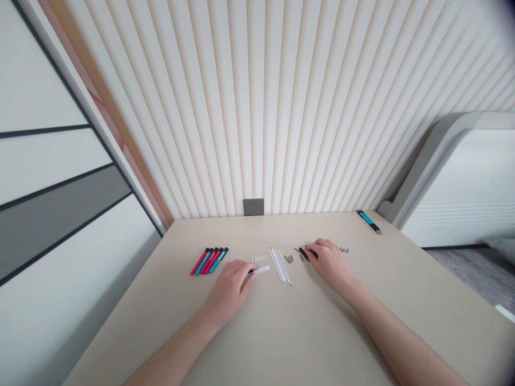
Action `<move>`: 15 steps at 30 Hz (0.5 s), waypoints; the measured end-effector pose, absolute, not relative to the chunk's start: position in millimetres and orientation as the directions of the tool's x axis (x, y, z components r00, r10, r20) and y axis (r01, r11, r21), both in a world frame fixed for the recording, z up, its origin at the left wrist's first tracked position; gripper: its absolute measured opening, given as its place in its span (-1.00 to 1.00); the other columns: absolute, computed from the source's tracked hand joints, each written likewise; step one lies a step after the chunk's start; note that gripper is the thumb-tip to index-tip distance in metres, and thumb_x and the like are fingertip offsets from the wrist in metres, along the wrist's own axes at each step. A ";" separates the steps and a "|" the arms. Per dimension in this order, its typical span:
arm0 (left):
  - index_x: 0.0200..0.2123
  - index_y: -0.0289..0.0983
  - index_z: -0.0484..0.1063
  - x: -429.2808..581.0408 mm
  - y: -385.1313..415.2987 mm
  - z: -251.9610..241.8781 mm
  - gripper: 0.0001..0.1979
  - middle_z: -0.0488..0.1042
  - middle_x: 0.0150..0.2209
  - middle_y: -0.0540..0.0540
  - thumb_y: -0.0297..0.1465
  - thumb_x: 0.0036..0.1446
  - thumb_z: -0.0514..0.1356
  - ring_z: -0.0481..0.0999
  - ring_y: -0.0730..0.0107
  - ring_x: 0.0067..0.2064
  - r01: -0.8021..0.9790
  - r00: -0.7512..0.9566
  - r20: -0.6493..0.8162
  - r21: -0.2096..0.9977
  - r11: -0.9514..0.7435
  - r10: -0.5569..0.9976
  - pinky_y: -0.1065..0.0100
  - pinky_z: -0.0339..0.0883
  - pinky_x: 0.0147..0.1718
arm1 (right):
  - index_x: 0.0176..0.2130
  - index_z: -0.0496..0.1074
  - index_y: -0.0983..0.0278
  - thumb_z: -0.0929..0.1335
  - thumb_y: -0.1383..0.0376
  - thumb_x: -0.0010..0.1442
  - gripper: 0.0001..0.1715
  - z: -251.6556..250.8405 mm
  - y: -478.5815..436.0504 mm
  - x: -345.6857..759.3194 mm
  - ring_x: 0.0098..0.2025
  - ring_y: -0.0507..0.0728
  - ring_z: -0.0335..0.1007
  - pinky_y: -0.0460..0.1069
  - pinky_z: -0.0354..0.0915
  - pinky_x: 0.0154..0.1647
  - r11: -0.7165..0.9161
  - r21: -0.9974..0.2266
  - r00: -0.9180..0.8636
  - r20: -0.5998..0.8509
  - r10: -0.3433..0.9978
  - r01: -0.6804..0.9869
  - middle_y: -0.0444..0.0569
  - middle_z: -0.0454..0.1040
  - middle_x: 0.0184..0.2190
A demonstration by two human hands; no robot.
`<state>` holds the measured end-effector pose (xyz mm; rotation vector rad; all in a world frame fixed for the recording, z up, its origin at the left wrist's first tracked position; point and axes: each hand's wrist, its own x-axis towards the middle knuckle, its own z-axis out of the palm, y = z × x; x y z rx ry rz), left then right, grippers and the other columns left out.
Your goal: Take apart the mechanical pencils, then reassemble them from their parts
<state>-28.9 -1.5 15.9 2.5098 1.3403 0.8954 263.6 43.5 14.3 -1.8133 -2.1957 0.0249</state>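
Observation:
My left hand is closed around a whitish tube-like pen part with a dark end, which points to the right just above the table. Farther right, my right hand has its fingers pressed together on a small black pen part; the fingertips partly hide it. Another black piece lies beside those fingers. Between the hands, thin white refills lie side by side, with small grey metal pieces to their right. A row of tiny white pieces lies just beyond my left hand.
Several red and teal barrels with black ends lie in a row on the left of the beige table. Small grey pieces lie past my right hand. Teal and black pens rest near the back right corner. A ribbed wall with a socket stands behind.

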 end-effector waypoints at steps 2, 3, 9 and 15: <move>-0.19 -0.21 0.38 -29.1 -1.6 15.8 -0.92 0.50 -0.25 -0.05 -0.44 0.27 0.10 0.47 0.27 -0.19 0.706 0.420 0.433 0.396 -0.587 0.797 0.22 0.31 -0.15 | -0.20 0.57 0.18 0.25 0.28 0.31 -0.71 13.2 42.1 259.5 -0.13 0.17 0.37 0.00 0.17 -0.09 0.232 -0.202 -0.188 0.215 0.958 0.952 0.01 0.50 -0.23; -0.19 -0.21 0.38 -29.1 -1.7 15.7 -0.92 0.50 -0.25 -0.05 -0.43 0.28 0.10 0.47 0.27 -0.19 0.706 0.420 0.437 0.393 -0.589 0.795 0.22 0.31 -0.15 | -0.19 0.57 0.18 0.25 0.28 0.31 -0.71 12.9 41.5 257.6 -0.12 0.16 0.36 0.01 0.17 -0.08 0.242 -0.206 -0.197 0.216 0.956 0.948 0.00 0.50 -0.22; -0.19 -0.21 0.38 -28.8 -2.3 17.3 -0.91 0.51 -0.26 -0.07 -0.43 0.29 0.08 0.47 0.27 -0.19 0.696 0.428 0.454 0.386 -0.605 0.782 0.24 0.32 -0.16 | -0.19 0.57 0.18 0.25 0.29 0.31 -0.71 13.3 38.6 251.7 -0.13 0.15 0.35 0.02 0.19 -0.05 0.314 -0.250 -0.252 0.251 0.935 0.916 -0.01 0.49 -0.21; -0.18 -0.21 0.38 -28.3 -2.2 17.1 -0.90 0.50 -0.26 -0.08 -0.43 0.29 0.07 0.46 0.25 -0.19 0.700 0.424 0.447 0.390 -0.598 0.788 0.22 0.32 -0.16 | -0.18 0.56 0.17 0.25 0.31 0.31 -0.71 11.1 35.9 246.5 -0.11 0.13 0.34 0.01 0.19 -0.05 0.374 -0.266 -0.307 0.263 0.915 0.888 -0.01 0.48 -0.18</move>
